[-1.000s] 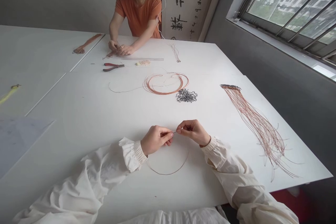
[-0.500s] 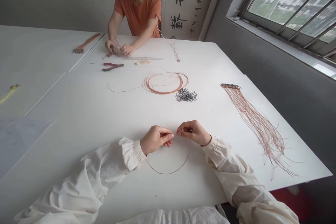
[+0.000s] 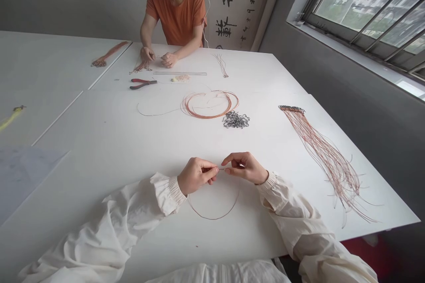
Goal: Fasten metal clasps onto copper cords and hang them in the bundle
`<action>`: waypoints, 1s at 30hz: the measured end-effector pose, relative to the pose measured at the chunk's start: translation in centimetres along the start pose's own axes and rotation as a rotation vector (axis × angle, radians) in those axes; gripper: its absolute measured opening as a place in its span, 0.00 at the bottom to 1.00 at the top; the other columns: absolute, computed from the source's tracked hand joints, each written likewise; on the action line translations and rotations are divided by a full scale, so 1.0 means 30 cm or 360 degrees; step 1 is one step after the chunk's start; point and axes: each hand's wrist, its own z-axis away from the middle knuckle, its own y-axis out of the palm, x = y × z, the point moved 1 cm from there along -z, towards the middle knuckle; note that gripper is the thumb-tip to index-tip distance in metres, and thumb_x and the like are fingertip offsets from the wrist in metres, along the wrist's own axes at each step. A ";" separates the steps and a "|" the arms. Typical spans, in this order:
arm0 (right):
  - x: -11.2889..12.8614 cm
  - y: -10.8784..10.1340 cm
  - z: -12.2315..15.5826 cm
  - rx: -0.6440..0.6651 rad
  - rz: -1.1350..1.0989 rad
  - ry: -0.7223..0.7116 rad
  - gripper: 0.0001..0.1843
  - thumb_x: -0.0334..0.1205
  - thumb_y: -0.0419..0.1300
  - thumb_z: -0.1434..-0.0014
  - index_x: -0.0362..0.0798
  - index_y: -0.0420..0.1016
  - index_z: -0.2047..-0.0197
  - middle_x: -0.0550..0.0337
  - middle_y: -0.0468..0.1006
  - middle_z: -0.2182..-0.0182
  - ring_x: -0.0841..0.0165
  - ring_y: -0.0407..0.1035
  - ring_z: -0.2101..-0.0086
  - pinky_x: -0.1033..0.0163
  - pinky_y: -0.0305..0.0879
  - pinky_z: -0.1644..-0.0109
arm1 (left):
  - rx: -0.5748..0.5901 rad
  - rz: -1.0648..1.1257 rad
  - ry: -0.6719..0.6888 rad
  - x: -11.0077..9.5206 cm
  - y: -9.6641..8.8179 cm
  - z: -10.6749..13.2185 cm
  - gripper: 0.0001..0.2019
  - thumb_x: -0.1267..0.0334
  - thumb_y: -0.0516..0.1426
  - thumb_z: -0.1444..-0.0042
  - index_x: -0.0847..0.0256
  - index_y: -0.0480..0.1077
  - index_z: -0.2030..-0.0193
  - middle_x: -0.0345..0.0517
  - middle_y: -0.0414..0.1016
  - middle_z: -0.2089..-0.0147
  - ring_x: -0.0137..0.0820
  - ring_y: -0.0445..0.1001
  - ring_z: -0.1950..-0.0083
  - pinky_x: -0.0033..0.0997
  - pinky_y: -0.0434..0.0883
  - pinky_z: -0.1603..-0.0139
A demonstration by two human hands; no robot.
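Observation:
My left hand pinches a thin reddish-brown cord between thumb and fingertips. The cord hangs in a round loop below both hands, over the white table. A short bit of it sticks out to the right of my left fingertips. My right hand is close beside it, thumb and index finger parted, with the thumb tip at or near that cord end. Whether the thumb touches the cord is too small to tell.
Ahead lie a coil of copper-coloured cord, a pile of small dark metal pieces, red-handled pliers and a clear ruler. At right is a bundle of corded pieces. A person in orange works across the table.
My right index finger has lifted off the thumb, parting the pinch. My left hand keeps its hold on the cord. The person opposite has moved their hands slightly.

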 end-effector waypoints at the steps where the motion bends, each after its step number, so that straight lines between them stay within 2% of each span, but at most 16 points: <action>1: -0.001 0.003 0.000 -0.0015 0.0005 -0.0010 0.13 0.40 0.66 0.46 0.41 0.78 0.59 0.72 0.54 0.83 0.78 0.45 0.81 0.67 0.44 0.76 | -0.0003 0.0009 0.0001 0.001 0.000 0.000 0.14 0.58 0.57 0.41 0.66 0.78 0.69 0.45 0.75 0.75 0.28 0.73 0.75 0.23 0.71 0.75; 4: -0.007 0.016 0.002 -0.0107 0.0062 -0.0033 0.13 0.42 0.65 0.45 0.42 0.79 0.61 0.72 0.52 0.84 0.77 0.44 0.81 0.67 0.43 0.76 | -0.0035 0.0051 0.0012 0.000 -0.002 -0.001 0.14 0.57 0.57 0.41 0.66 0.77 0.69 0.45 0.75 0.74 0.28 0.73 0.75 0.23 0.72 0.75; 9: -0.011 0.031 0.001 -0.0259 0.0202 -0.0074 0.13 0.45 0.63 0.43 0.43 0.80 0.65 0.68 0.56 0.84 0.75 0.46 0.80 0.66 0.45 0.76 | -0.0054 0.0102 0.0068 -0.007 -0.005 -0.001 0.14 0.57 0.57 0.41 0.66 0.77 0.68 0.45 0.74 0.73 0.28 0.72 0.74 0.24 0.73 0.73; 15: -0.007 0.039 0.002 -0.0326 0.0429 -0.0137 0.15 0.47 0.60 0.41 0.44 0.80 0.66 0.66 0.60 0.84 0.75 0.49 0.81 0.67 0.49 0.76 | 0.0022 0.0141 0.0113 -0.007 -0.011 -0.009 0.15 0.55 0.57 0.41 0.67 0.77 0.66 0.46 0.75 0.73 0.29 0.73 0.73 0.27 0.73 0.69; 19: -0.011 0.043 0.007 -0.0365 0.0556 -0.0241 0.15 0.47 0.58 0.39 0.45 0.80 0.65 0.62 0.66 0.82 0.74 0.54 0.80 0.66 0.54 0.73 | 0.0149 0.0141 0.0124 -0.028 -0.040 -0.017 0.15 0.59 0.53 0.39 0.66 0.78 0.64 0.49 0.78 0.67 0.33 0.75 0.64 0.29 0.73 0.61; 22: -0.016 0.044 0.009 -0.0369 0.0585 -0.0284 0.13 0.45 0.59 0.39 0.46 0.80 0.64 0.63 0.65 0.82 0.73 0.55 0.80 0.66 0.56 0.72 | 0.0115 -0.0011 0.0118 -0.052 -0.063 -0.017 0.13 0.64 0.53 0.41 0.62 0.79 0.61 0.48 0.79 0.57 0.34 0.74 0.55 0.28 0.71 0.54; 24: -0.019 0.046 0.010 -0.0369 0.0606 -0.0296 0.13 0.45 0.59 0.39 0.46 0.80 0.64 0.63 0.65 0.83 0.73 0.56 0.80 0.66 0.56 0.72 | 0.0046 -0.0183 0.0108 -0.065 -0.068 -0.013 0.11 0.64 0.55 0.43 0.61 0.79 0.58 0.46 0.78 0.55 0.30 0.74 0.63 0.26 0.71 0.61; 27: -0.019 0.050 0.011 -0.0361 0.0649 -0.0314 0.13 0.44 0.58 0.38 0.46 0.80 0.64 0.63 0.65 0.83 0.73 0.57 0.80 0.66 0.57 0.71 | -0.0023 -0.0418 0.0138 -0.077 -0.057 -0.002 0.11 0.61 0.60 0.46 0.61 0.78 0.57 0.44 0.79 0.57 0.22 0.60 0.80 0.25 0.66 0.75; 28: -0.018 0.051 0.011 -0.0353 0.0659 -0.0327 0.13 0.44 0.58 0.38 0.46 0.80 0.64 0.63 0.65 0.82 0.73 0.57 0.79 0.66 0.58 0.71 | -0.0041 -0.0466 0.0154 -0.079 -0.051 0.002 0.11 0.60 0.61 0.47 0.61 0.78 0.58 0.44 0.79 0.58 0.20 0.57 0.82 0.25 0.65 0.77; 30: -0.016 0.054 0.012 -0.0335 0.0673 -0.0348 0.12 0.43 0.58 0.38 0.46 0.80 0.64 0.62 0.66 0.82 0.73 0.58 0.79 0.66 0.58 0.71 | -0.0053 -0.0497 0.0172 -0.081 -0.038 0.007 0.11 0.60 0.61 0.46 0.60 0.79 0.58 0.43 0.80 0.59 0.20 0.57 0.83 0.25 0.64 0.78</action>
